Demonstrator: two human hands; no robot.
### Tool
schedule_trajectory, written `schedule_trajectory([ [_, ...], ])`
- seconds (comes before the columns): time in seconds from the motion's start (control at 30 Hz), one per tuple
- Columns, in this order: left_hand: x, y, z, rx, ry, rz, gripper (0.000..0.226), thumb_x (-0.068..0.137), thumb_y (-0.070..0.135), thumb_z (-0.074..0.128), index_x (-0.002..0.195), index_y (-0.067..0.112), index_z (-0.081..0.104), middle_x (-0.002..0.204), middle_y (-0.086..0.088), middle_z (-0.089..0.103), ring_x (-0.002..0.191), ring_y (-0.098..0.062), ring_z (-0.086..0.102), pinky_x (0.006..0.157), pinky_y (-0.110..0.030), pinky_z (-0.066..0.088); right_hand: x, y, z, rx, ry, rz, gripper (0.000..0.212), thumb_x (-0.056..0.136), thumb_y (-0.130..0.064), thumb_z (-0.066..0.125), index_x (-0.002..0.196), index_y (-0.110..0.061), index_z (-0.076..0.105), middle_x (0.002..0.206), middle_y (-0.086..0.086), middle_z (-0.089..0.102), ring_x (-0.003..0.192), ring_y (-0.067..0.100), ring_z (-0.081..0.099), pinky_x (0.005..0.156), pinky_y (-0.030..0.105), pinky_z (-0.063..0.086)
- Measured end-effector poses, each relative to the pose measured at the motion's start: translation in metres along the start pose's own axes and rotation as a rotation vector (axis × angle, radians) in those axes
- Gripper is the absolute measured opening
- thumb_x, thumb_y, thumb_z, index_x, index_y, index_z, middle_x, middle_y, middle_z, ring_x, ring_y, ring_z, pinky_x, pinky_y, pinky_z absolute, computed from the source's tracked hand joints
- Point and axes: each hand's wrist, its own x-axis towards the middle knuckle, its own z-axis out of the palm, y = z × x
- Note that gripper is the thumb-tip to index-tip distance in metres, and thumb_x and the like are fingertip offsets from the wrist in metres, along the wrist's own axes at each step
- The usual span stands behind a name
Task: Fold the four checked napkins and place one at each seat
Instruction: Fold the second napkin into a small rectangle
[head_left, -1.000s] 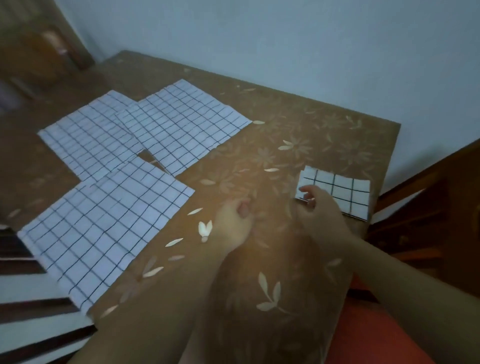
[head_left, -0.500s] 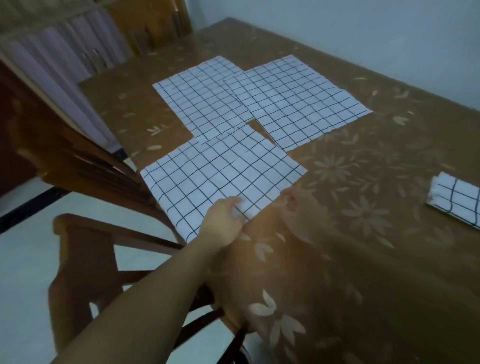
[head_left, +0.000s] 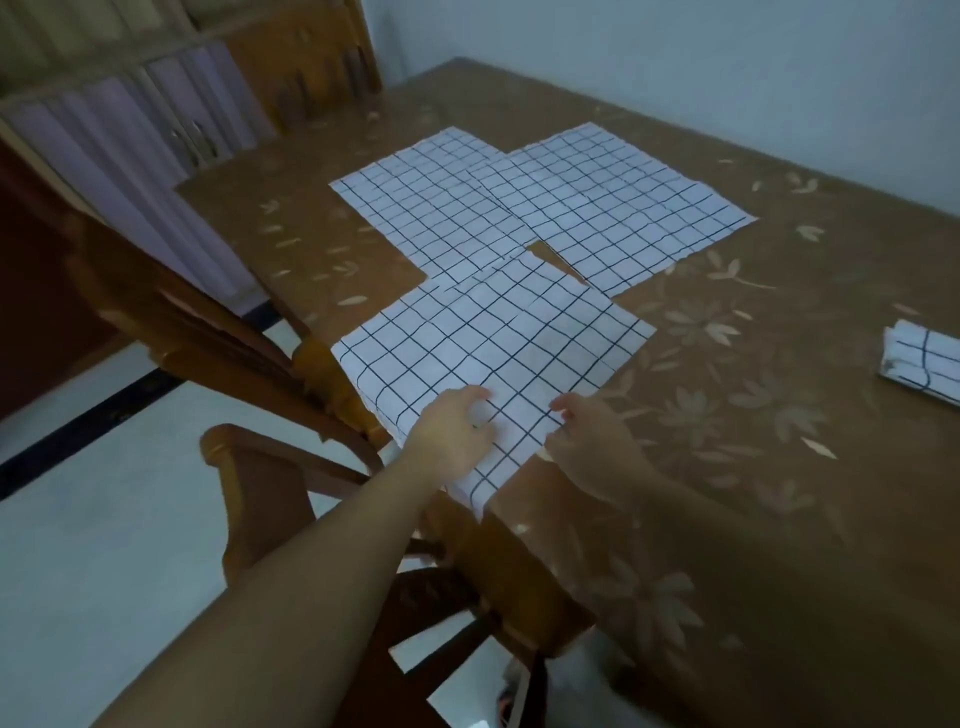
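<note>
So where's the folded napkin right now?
In the head view the folded napkin lies on the table at the picture's right edge, right of the nearest flat napkin and apart from it.

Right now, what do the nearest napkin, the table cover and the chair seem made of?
The nearest napkin looks like thin woven cloth, matte: limp, wavy grid lines, soft creases. The table cover is probably vinyl or oilcloth: printed flowers, slight sheen. The chair looks like varnished wood, glossy orange-brown.
</note>
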Motion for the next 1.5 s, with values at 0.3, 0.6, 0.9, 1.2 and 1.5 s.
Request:
schedule_trajectory([
  [0.3,-0.057,-0.014,-0.05,0.377,-0.003,0.069,0.054,0.093,0.037,0.051,0.145,0.029,0.039,0.15,-0.002,0.04,0.133,-0.025,0.041,0.105,-0.044,0.039,-0.055,-0.022,-0.007,-0.314,-0.014,0.013,0.029,0.089,-0.036,0.043,0.108,-0.018,0.053,0.11,0.004,0.052,0.105,0.028,0.054,0.083,0.044,0.049],
  [0.6,-0.018,-0.07,-0.133,0.658,-0.018,0.244,0.055,0.095,0.05,0.042,0.147,0.031,0.034,0.152,0.0,0.037,0.137,-0.024,0.035,0.108,-0.046,0.034,-0.051,-0.07,0.005,-0.488,0.126,0.18,0.044,0.09,-0.049,0.048,0.123,-0.02,0.052,0.124,0.004,0.053,0.113,0.026,0.051,0.089,0.044,0.046],
  [0.9,0.044,-0.121,-0.195,0.706,-0.122,0.523,0.058,0.095,0.049,0.046,0.147,0.029,0.033,0.153,0.0,0.036,0.139,-0.023,0.033,0.111,-0.045,0.029,-0.033,-0.127,0.047,-0.483,0.188,0.43,0.057,0.092,-0.053,0.043,0.139,-0.02,0.04,0.14,0.008,0.045,0.126,0.03,0.044,0.1,0.049,0.039],
  [1.2,0.092,-0.127,-0.171,0.764,-0.247,0.602,0.061,0.095,0.045,0.049,0.149,0.029,0.027,0.156,0.003,0.029,0.142,-0.02,0.028,0.113,-0.046,0.028,-0.017,-0.114,0.081,-0.475,0.097,0.383,0.063,0.094,-0.054,0.043,0.147,-0.024,0.028,0.149,0.002,0.035,0.131,0.026,0.039,0.103,0.044,0.035],
  [1.5,0.126,-0.151,-0.138,0.894,-0.237,0.727,0.052,0.09,0.03,0.059,0.138,0.028,0.04,0.141,0.002,0.044,0.126,-0.021,0.044,0.099,-0.039,0.04,-0.001,-0.1,0.123,-0.639,0.047,0.286,0.072,0.088,-0.053,0.056,0.146,-0.027,0.023,0.154,0.0,0.023,0.14,0.023,0.025,0.109,0.04,0.028],
])
